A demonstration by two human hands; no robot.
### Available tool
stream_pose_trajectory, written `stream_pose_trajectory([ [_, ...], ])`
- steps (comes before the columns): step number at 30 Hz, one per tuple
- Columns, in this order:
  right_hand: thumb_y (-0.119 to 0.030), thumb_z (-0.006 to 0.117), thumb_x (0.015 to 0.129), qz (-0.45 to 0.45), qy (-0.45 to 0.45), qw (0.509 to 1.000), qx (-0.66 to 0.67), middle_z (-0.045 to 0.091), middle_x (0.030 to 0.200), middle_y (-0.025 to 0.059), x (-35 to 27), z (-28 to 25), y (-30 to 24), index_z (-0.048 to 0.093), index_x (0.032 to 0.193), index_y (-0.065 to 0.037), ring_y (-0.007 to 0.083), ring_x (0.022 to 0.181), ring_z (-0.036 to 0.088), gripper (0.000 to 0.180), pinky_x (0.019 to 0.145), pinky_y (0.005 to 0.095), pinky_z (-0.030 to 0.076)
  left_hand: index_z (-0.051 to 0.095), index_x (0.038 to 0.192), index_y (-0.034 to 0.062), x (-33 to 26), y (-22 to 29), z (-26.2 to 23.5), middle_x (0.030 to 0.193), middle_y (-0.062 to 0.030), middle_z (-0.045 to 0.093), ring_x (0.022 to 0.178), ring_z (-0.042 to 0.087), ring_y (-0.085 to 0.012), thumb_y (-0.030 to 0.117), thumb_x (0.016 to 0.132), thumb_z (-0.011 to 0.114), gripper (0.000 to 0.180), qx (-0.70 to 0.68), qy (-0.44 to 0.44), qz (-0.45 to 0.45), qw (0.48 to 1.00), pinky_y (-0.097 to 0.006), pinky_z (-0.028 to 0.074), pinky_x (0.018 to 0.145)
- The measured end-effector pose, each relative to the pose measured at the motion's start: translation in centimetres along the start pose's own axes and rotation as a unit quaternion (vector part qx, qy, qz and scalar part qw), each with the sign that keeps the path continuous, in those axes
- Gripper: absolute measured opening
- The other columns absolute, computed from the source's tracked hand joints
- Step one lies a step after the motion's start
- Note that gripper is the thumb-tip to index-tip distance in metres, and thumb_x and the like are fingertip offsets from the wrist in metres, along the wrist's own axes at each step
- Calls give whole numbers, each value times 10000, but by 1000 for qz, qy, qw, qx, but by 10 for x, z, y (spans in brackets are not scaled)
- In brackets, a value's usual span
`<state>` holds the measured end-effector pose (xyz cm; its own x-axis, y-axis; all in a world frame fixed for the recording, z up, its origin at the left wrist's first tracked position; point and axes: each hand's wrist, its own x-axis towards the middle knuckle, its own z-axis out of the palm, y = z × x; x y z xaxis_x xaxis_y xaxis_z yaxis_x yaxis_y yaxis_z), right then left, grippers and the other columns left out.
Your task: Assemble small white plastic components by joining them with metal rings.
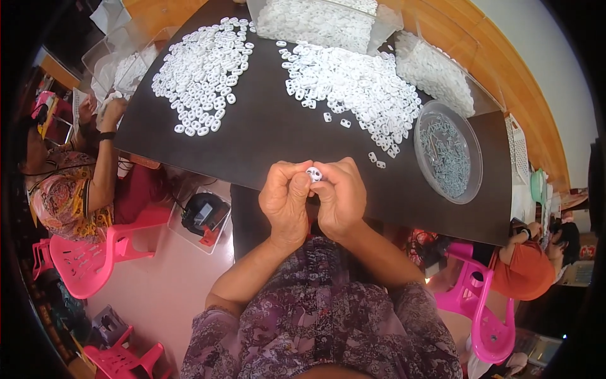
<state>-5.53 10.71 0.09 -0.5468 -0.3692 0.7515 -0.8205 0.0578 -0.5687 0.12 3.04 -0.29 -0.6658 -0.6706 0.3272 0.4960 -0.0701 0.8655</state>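
Near the table's front edge, my left hand (284, 201) and my right hand (341, 196) meet with fingers closed on one small white oval plastic piece with two dark holes (314, 173). Fingertips and thumbs of both hands press on it from either side and hide part of it. Beyond my hands to the left lies a spread pile of white two-holed oval pieces (201, 72). Ahead and to the right is a second pile of white two-holed pieces (353, 82). A round clear tray (475, 170) at the right holds many small grey screws (445, 155).
A clear bin of white pieces (315, 24) stands at the table's far side, beside another filled bin (435, 69). One person (69, 183) sits at the left, another (527, 265) at the right. Pink chairs (82, 259) and a clear box with a dark device (203, 215) stand below.
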Motion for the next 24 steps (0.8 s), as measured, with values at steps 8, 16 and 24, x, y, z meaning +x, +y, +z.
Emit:
stream_pose_trajectory([
  [8,-37,592,847,18,11,1000,8,572,816,88,4,-8,9,576,966,-3,197,668,524,125,596,296,430,592,924,-20,3,-5,12,760,-21,531,640,482,-63,120,919,551,146,56,7,-11,998,-202,400,562],
  [16,-13,629,801,323,44,943,67,620,850,25,43,-90,29,630,957,2,78,781,564,157,708,212,450,629,972,-3,58,-8,7,729,-96,549,634,542,-181,22,827,603,150,377,-164,131,902,-278,431,601],
  [24,-71,651,756,109,179,959,-189,597,746,46,151,-207,114,657,918,-11,117,671,535,172,612,261,426,587,771,66,102,-56,14,731,-120,492,743,536,-316,63,732,625,55,552,-218,236,770,-425,456,604],
])
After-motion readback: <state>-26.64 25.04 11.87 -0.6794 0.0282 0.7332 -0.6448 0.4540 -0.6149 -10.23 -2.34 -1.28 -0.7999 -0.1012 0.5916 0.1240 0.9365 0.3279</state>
